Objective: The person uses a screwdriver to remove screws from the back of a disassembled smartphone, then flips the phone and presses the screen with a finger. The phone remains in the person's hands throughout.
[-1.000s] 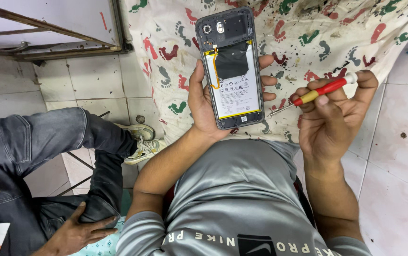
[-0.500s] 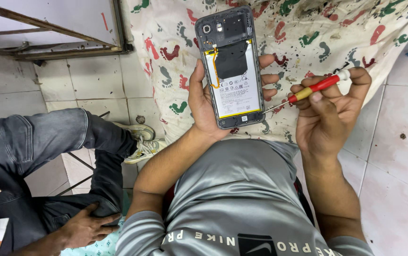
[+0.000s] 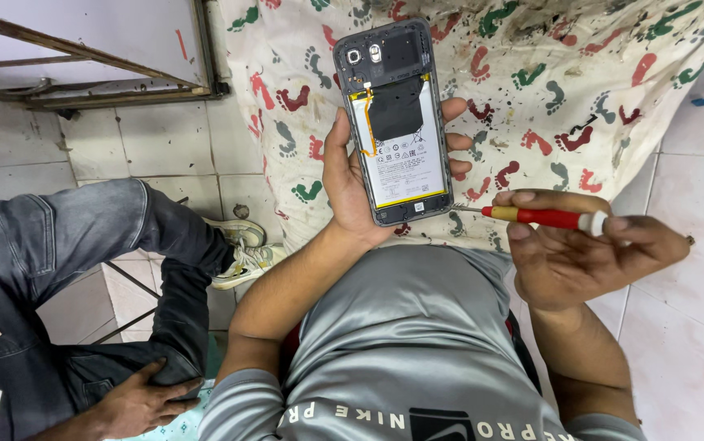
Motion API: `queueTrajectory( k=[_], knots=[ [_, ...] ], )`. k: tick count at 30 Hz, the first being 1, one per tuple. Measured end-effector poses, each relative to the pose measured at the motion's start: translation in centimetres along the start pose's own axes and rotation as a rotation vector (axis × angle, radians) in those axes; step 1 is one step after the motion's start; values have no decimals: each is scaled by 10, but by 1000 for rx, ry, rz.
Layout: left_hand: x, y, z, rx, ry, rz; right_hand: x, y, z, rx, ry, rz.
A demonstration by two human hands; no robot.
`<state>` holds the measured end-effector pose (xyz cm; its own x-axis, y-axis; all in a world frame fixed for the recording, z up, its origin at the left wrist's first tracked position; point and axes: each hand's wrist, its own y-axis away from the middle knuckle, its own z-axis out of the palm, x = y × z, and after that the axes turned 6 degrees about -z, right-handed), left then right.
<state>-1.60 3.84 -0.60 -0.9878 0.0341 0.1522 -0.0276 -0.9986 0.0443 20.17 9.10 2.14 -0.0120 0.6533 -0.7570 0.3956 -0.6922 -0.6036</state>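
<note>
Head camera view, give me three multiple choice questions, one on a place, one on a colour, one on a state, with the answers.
1. Where is the screwdriver tip?
A. at the phone's lower right edge
B. on the floor tiles
C. at the camera lenses

2. What colour is the screwdriver handle?
A. blue
B. red
C. green

3. How is the phone?
A. back cover on
B. screen lit
C. back off, battery exposed

Answers: 1 A, the tip meets the frame beside the left hand. 2 B, red in the right hand. 3 C, the battery shows.
</note>
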Motion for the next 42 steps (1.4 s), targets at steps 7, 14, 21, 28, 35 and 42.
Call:
queueTrajectory(
  k=[7, 14, 21, 28, 35, 42],
  knots=[
    [0, 0, 0, 28, -32, 6, -8, -7, 5, -50, 184, -194],
    [-1, 2, -1, 7, -37, 18, -22, -12, 1, -162, 149, -176],
    [-3, -1, -2, 47, -55, 29, -39, -34, 4, -354, 103, -370],
    [-3, 3, 1, 24, 33, 13, -65, -53, -11, -600, -361, 264],
    [-5, 5, 6, 12, 72, 3, -60, -50, -15, -499, -421, 323],
    [-6, 1, 2, 12, 77, 3, -65, -58, 5, -327, -151, 186]
  ],
)
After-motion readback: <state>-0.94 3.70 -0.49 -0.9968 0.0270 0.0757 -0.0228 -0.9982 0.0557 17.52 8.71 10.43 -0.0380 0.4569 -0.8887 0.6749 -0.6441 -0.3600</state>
